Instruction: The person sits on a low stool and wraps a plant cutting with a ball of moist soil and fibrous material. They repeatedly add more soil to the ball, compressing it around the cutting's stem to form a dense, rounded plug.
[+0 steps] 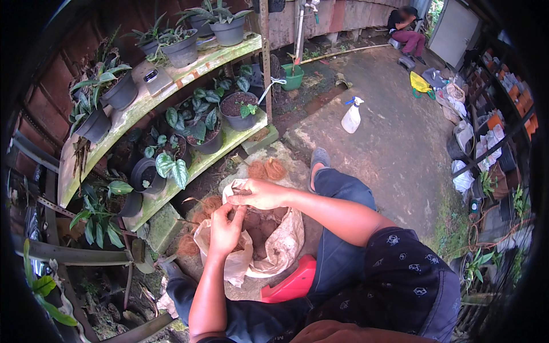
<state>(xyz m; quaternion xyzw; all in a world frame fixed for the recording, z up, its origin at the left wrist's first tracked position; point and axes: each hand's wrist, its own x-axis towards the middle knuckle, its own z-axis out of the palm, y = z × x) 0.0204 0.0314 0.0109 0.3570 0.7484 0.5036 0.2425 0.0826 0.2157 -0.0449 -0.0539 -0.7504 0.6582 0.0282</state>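
Both hands meet over the mouth of a white woven sack (pixel 294 240) standing on the ground between my legs. Dark brown lumps (pixel 261 231) fill the sack. My right hand (pixel 263 194) curls its fingers around a small brown clump (pixel 245 192). Close beneath it, my left hand (pixel 226 229) has thumb and fingers drawn together near the clump; whether they grip it is hidden. A pale plastic bag (pixel 233 272) lies against the sack's near left side. Balls of orange-brown fibre, likely coir, sit around the sack: a pair (pixel 266 169) beyond it and others (pixel 187 245) at its left.
Left stands a mossy two-level shelf (pixel 197 169) with potted plants. A red plastic stool (pixel 294 281) is close below the sack. A white spray bottle (pixel 351 118) stands on the concrete ahead. A person (pixel 407 32) sits far back; racks with pots (pixel 510 94) line the right.
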